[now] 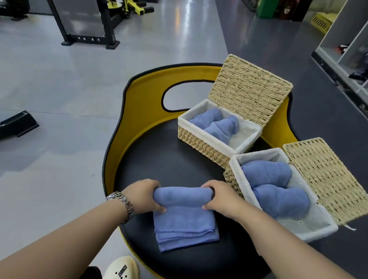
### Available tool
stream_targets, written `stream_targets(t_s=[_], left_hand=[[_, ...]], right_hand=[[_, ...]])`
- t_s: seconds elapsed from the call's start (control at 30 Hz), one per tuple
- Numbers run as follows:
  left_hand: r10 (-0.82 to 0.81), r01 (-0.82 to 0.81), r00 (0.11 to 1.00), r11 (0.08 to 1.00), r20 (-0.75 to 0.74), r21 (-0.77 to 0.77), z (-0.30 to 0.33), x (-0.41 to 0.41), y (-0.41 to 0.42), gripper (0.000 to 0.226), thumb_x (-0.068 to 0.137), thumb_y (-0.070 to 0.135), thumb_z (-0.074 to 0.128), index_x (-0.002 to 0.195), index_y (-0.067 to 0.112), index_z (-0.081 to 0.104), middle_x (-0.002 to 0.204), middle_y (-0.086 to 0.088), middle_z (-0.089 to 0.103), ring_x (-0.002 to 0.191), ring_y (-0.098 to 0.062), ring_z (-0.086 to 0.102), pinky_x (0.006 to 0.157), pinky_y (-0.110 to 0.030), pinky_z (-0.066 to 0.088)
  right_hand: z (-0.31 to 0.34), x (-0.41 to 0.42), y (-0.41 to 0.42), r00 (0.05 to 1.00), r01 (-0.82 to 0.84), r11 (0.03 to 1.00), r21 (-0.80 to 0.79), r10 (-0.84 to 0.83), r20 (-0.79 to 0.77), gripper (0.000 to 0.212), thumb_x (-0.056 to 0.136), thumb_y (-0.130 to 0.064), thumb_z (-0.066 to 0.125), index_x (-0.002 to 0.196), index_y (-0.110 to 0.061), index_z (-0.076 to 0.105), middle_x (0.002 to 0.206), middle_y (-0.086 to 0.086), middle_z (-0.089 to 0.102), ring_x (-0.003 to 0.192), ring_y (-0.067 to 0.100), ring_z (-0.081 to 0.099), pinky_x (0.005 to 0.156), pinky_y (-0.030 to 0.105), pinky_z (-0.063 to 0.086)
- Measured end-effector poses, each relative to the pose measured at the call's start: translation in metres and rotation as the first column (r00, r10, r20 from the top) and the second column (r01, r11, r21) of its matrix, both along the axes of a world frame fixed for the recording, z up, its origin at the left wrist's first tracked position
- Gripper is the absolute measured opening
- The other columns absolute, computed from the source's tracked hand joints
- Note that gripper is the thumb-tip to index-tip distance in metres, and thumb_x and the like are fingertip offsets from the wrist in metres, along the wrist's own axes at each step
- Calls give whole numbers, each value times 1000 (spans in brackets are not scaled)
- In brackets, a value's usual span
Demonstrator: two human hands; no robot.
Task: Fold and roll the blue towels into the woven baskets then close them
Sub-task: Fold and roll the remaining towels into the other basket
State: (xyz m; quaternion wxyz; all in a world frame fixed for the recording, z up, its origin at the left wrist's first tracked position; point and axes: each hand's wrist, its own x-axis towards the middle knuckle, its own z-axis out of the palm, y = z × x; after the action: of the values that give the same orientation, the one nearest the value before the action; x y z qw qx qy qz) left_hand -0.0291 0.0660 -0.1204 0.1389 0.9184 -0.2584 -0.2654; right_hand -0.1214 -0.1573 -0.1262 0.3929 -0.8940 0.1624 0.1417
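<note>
Now, hands: left hand [147,193] and right hand [220,198] each pinch an end of the soft blue terry towel [183,217], half rolled on the black padded round seat [176,161].
Far basket: rectangular woven straw basket with white liner [216,132], lid up, two blue rolls.
Near basket: matching woven basket [284,194], lid flat open, two rolls.
Edge: yellow rim [133,110] curves left; bare black pad between towel and baskets.

Blue towel [183,217], tan woven baskets [203,142] lined white, black-and-yellow seat [176,161].
</note>
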Motion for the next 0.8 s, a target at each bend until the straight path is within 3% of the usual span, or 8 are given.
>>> stream_targets(t_s=[0.07, 0.2, 0.3, 0.43, 0.53, 0.6, 0.7, 0.8], left_hand=[[-38, 41, 999, 987, 23, -153, 2, 0, 2, 24, 66, 29, 76, 79, 26, 56, 82, 7, 63, 75, -12, 57, 60, -25, 43], [-169, 242, 958, 907, 230, -345, 5, -1, 9, 36, 68, 8, 65, 67, 33, 39, 72, 17, 49, 67, -6, 45, 58, -20, 34], [-347, 463, 855, 846, 385, -266, 1, -8, 13, 35, 66, 5, 59, 75, 33, 41, 82, 19, 42, 75, -6, 39, 63, -16, 31], [-496, 595, 750, 795, 437, -119, -7, -20, 22, 35, 64, 5, 59, 85, 32, 52, 99, 9, 52, 86, -11, 44, 69, -19, 37], [-428, 519, 821, 836, 379, -179, 0, -27, 20, 21, 78, 22, 41, 90, 29, 57, 101, 8, 55, 92, -12, 48, 79, -23, 40], [-347, 429, 874, 880, 340, -205, 4, -29, 14, 28, 85, 39, 34, 98, 29, 55, 99, 10, 57, 92, -10, 48, 84, -27, 41], [-353, 397, 878, 915, 322, -78, 6, -29, 7, 41, 83, 55, 51, 117, 33, 50, 109, 12, 54, 100, -9, 48, 90, -28, 42], [-369, 379, 905, 925, 212, -9, 3, -27, 4, 60, 77, 60, 60, 128, 32, 45, 123, 7, 44, 112, -13, 42, 95, -27, 38]], right_hand=[[3, -3, -1, 995, -42, 999, -2, 42, 89, 28, 63, -7, 71, 73, -29, 57, 86, -5, 60, 77, 12, 56, 67, 25, 44], [10, -12, -3, 963, -110, 993, 33, 98, 252, 22, 71, -6, 51, 68, -26, 41, 80, -5, 47, 69, 8, 39, 62, 23, 32], [11, -23, -7, 929, -239, 969, -65, 247, 275, 22, 67, -1, 42, 74, -22, 42, 84, -3, 48, 76, 11, 41, 68, 31, 38], [6, -36, -12, 870, -382, 883, -274, 443, 217, 31, 67, -3, 39, 78, -29, 49, 97, -13, 47, 94, 10, 43, 86, 24, 38], [13, -36, -7, 888, -366, 891, -271, 421, 184, 20, 76, -6, 44, 72, -23, 54, 98, -7, 57, 94, 13, 49, 88, 28, 41], [18, -34, -2, 901, -336, 897, -287, 395, 178, 10, 79, -19, 48, 70, -23, 49, 85, -10, 55, 82, 14, 52, 80, 35, 46], [28, -34, 2, 911, -368, 884, -289, 405, 76, 17, 80, -32, 61, 85, -26, 46, 89, -14, 50, 81, 13, 51, 77, 33, 45], [29, -35, 2, 908, -416, 875, -249, 414, -63, 54, 77, -36, 70, 122, -31, 39, 116, -12, 52, 101, 14, 54, 89, 32, 44]])
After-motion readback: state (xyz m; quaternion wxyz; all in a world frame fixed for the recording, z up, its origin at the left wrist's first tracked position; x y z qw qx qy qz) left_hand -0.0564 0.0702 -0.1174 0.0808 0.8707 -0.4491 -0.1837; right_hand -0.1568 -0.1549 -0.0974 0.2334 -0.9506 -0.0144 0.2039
